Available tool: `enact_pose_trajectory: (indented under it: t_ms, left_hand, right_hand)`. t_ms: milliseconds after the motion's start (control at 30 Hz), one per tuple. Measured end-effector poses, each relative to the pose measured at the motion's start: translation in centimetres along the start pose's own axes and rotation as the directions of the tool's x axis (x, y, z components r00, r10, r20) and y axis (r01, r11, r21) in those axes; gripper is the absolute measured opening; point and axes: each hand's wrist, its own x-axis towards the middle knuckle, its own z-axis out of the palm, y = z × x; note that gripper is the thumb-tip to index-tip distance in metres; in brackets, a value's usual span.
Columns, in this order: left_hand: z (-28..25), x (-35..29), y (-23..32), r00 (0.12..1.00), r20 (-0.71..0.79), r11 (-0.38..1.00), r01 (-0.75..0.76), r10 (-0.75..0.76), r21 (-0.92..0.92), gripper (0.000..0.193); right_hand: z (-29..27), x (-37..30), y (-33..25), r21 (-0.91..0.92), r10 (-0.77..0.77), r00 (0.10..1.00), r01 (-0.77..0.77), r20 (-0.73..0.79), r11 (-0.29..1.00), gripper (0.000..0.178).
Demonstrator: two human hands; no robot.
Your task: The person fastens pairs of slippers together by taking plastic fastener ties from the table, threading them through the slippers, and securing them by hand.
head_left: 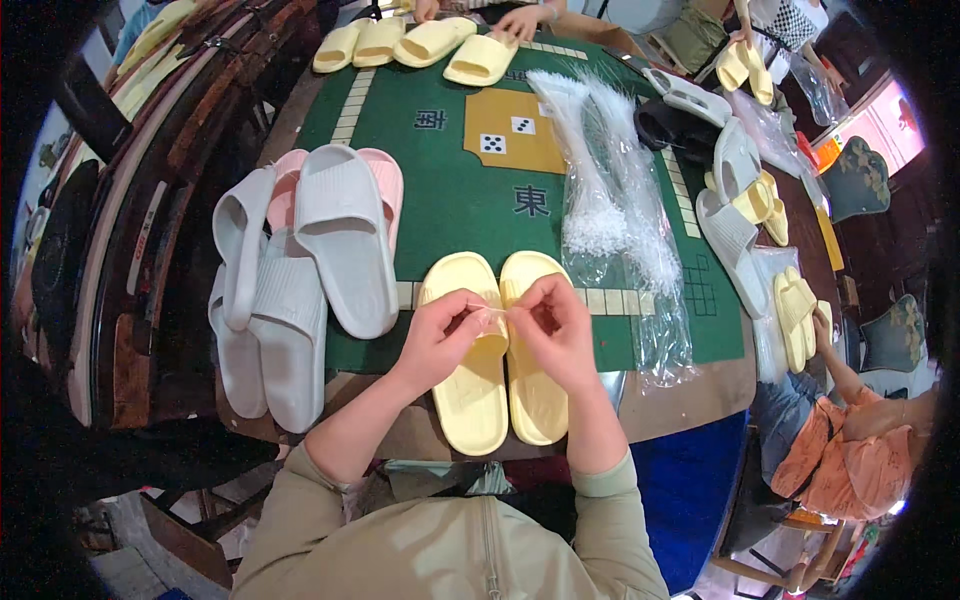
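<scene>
A pair of pale yellow slippers (470,400) lies side by side at the near edge of the green table (450,200). My left hand (440,335) and my right hand (555,325) meet over the straps of the pair. Between the fingertips of both hands I pinch a thin clear plastic tie (492,313). The straps under my hands are mostly hidden.
A pile of grey and pink slippers (300,270) lies left of the pair. Bundles of clear plastic ties (620,220) lie to the right. More yellow slippers (430,42) sit at the far edge by another person's hand (520,20). A seated person (850,440) holds yellow slippers (795,310) at right.
</scene>
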Motion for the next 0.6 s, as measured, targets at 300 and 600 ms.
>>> enact_pose_trajectory:
  t_ms: [300,600]
  left_hand:
    - [0.5,-0.7,0.9,0.899,-0.009,0.765,-0.369,0.439,0.528,0.022]
    - [3.0,-8.1,0.8,0.968,0.045,0.554,-0.179,0.247,0.813,0.060]
  right_hand:
    - [-0.9,0.8,-0.2,0.240,0.046,0.993,-0.019,-0.106,0.971,0.022]
    - [-3.7,1.5,1.7,0.720,0.268,0.960,-0.130,-0.079,0.682,0.015]
